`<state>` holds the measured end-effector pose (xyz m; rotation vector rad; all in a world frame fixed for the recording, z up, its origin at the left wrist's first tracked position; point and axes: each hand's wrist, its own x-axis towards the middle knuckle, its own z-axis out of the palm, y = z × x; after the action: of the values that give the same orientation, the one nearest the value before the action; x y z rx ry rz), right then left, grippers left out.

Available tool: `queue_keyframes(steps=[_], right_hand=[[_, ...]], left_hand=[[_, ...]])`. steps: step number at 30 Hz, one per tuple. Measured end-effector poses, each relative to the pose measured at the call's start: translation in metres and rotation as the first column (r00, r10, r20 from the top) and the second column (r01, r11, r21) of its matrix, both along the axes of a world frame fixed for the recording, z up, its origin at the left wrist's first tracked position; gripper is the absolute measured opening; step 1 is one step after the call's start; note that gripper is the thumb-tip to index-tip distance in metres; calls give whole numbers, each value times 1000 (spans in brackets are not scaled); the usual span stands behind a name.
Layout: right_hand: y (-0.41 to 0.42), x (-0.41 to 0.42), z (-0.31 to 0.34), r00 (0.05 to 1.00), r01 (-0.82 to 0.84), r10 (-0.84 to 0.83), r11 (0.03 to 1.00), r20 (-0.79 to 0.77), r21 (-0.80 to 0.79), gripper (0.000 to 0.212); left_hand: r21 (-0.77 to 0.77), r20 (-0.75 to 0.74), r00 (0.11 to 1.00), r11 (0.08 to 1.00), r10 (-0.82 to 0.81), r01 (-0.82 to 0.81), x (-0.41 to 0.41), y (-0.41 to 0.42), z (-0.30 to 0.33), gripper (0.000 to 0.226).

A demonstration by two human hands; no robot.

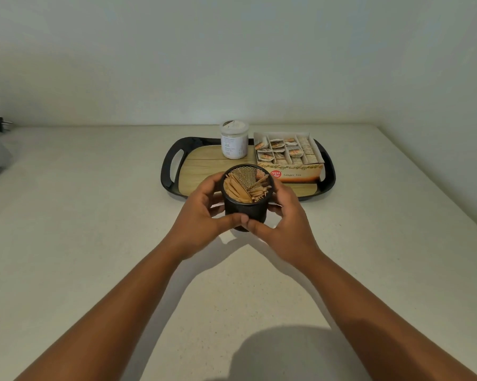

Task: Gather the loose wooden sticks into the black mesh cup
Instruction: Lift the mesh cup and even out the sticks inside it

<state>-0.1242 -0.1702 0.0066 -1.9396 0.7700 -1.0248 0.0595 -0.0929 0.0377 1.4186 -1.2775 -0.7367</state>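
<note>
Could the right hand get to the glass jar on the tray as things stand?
Probably not at once: the right hand and left hand both grip the black mesh cup. Beyond it, the jar stands unobstructed on the tray.

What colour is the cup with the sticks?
The mesh cup is black, seen from the head view.

Two bare forearms, sleeveless, hands [204, 215] unadorned
</note>
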Motion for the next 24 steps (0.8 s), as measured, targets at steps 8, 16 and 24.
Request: queue_keyframes(steps=[8,16,24], right_hand=[[-41,23,18,998,16,-13,999,-62,36,94],[-100,60,31,921,168,-221,968,-321,-187,90],[-147,86,25,824,218,-359,915,-438,-340,84]], left_hand=[[7,-6,1000,1000,19,-19,27,-32,12,82],[6,7,999,999,53,-53,60,-92,5,72],[-14,-26,998,998,59,-60,82,-143,-14,68]])
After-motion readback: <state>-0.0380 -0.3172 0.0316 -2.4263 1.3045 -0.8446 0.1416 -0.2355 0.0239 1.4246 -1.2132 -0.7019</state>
